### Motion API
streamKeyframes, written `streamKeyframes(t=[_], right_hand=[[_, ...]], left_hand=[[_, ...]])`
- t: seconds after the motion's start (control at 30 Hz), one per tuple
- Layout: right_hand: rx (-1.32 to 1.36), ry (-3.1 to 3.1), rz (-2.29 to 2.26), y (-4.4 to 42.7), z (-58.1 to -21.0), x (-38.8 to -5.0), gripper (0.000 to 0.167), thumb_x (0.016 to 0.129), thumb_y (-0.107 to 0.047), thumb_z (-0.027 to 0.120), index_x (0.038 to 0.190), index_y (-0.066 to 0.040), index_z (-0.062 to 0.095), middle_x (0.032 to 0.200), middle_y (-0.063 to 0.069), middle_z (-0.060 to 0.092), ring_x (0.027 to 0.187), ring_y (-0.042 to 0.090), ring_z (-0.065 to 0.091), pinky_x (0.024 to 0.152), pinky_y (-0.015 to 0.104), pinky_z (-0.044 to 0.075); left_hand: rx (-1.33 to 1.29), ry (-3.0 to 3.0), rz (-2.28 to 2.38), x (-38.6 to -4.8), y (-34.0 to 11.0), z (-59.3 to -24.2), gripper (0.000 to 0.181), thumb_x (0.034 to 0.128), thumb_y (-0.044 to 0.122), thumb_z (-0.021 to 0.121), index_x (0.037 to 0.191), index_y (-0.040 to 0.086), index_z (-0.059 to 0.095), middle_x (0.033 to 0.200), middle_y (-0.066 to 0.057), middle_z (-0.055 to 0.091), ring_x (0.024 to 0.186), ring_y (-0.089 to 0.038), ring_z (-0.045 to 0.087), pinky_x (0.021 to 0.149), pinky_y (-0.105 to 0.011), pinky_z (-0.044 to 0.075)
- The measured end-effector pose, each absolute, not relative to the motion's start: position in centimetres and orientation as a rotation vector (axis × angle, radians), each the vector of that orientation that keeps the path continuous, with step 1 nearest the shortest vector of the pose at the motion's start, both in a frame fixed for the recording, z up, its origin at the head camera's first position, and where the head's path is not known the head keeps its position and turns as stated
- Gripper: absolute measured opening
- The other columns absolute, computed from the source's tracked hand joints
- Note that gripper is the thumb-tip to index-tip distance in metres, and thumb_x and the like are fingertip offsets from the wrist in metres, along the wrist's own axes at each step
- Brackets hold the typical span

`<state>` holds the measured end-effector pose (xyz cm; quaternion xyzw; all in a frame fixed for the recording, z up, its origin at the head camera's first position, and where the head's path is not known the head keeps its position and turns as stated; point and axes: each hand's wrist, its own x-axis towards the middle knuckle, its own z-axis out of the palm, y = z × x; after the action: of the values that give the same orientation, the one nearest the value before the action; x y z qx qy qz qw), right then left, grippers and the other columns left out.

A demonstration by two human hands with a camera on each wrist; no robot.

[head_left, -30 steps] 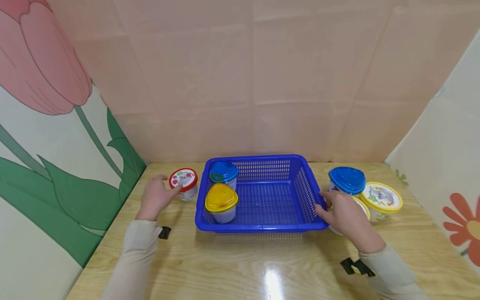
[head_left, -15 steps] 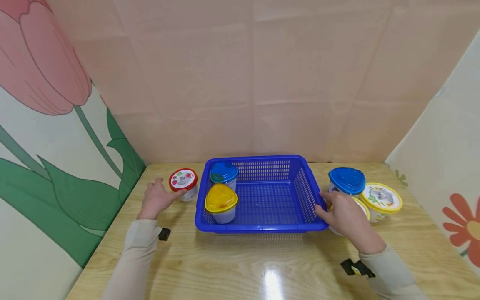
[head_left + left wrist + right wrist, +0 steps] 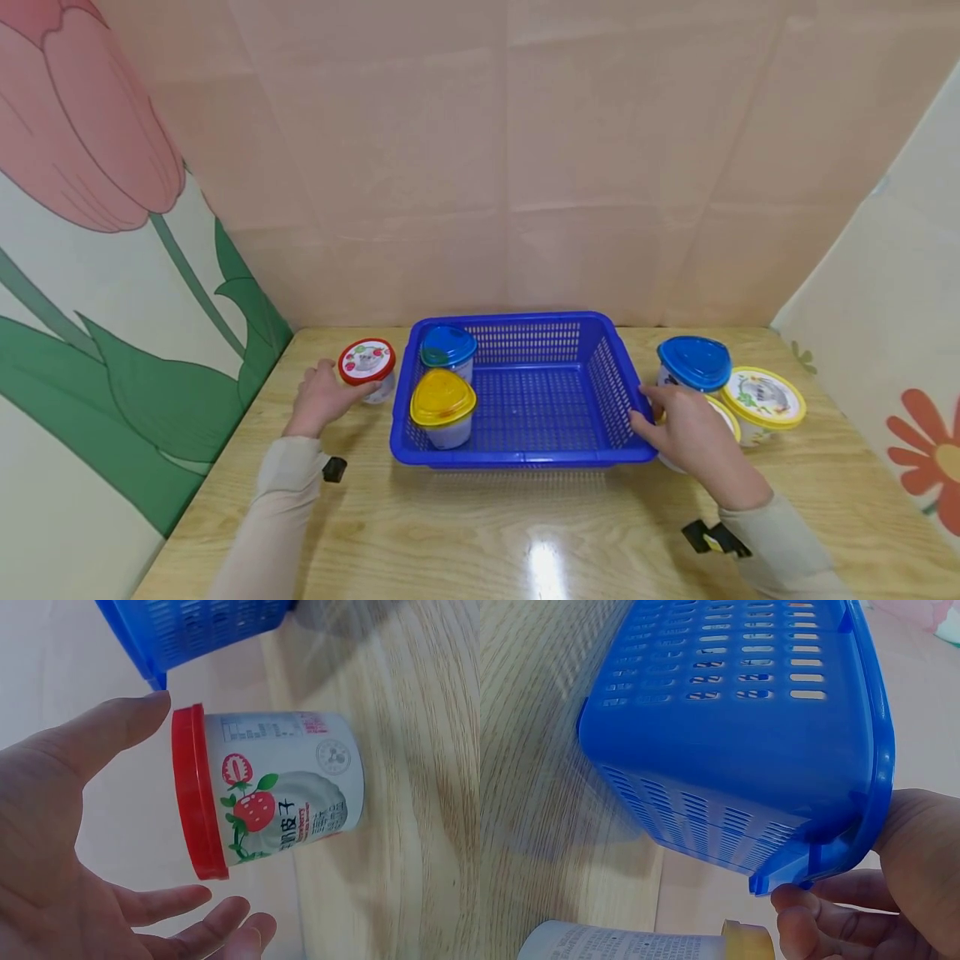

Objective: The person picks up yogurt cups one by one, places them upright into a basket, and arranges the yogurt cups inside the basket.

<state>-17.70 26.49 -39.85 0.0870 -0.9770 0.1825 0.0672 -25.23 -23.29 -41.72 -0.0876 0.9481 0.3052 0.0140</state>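
A small white cup with a red lid and strawberry print (image 3: 277, 784) stands upright on the table, left of the blue plastic basket (image 3: 525, 457). Around its lid, my left hand (image 3: 322, 400) spreads thumb and fingers to either side; in the left wrist view gaps show between them and the cup. My right hand (image 3: 693, 437) grips the basket's right rim, fingertips under the rim's outer edge (image 3: 795, 900) and the thumb partly hidden behind it. Inside the basket's left side stand a blue-lidded tub (image 3: 448, 346) and, nearer, a yellow-lidded tub (image 3: 442, 398).
Right of the basket stand another blue-lidded tub (image 3: 694, 362) and a cup with a round yellow-rimmed lid (image 3: 763, 396). A second yellow-rimmed cup (image 3: 726, 414) is partly hidden by my right hand. A pink backdrop (image 3: 502, 167) rises behind the wooden table (image 3: 450, 533).
My left hand has shifted slightly to the right, closer around the red-lidded cup, its thumb lowering from the lid's top to its near edge. The right hand and basket have stayed in place.
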Motion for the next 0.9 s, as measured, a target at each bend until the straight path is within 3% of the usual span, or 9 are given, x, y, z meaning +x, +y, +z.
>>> streamKeyframes(t=[0.2,0.9], right_hand=[[0.260,-2.945,0.552,26.4,-39.8,-17.6,0.050,0.089,-0.026,0.074,0.122,0.010,0.064,0.080,0.007,0.065,0.066,0.017,0.054,0.052,0.027,0.045],[0.249,-2.934,0.534,26.3,-39.7,-17.5,0.050,0.088,-0.026,0.074,0.121,0.010,0.065,0.081,0.008,0.064,0.065,0.018,0.054,0.052,0.027,0.046]], left_hand=[[-0.266,2.956,0.976,-25.4,-23.2,-42.1,0.097,0.0822,0.055,0.075,0.140,-0.011,0.035,0.126,-0.031,0.045,0.110,-0.044,0.046,0.092,-0.057,0.046],[-0.263,2.936,1.089,-26.4,-23.0,-43.0,0.100,0.0827,0.055,0.075,0.144,-0.009,0.029,0.133,-0.030,0.041,0.117,-0.042,0.042,0.099,-0.059,0.046]])
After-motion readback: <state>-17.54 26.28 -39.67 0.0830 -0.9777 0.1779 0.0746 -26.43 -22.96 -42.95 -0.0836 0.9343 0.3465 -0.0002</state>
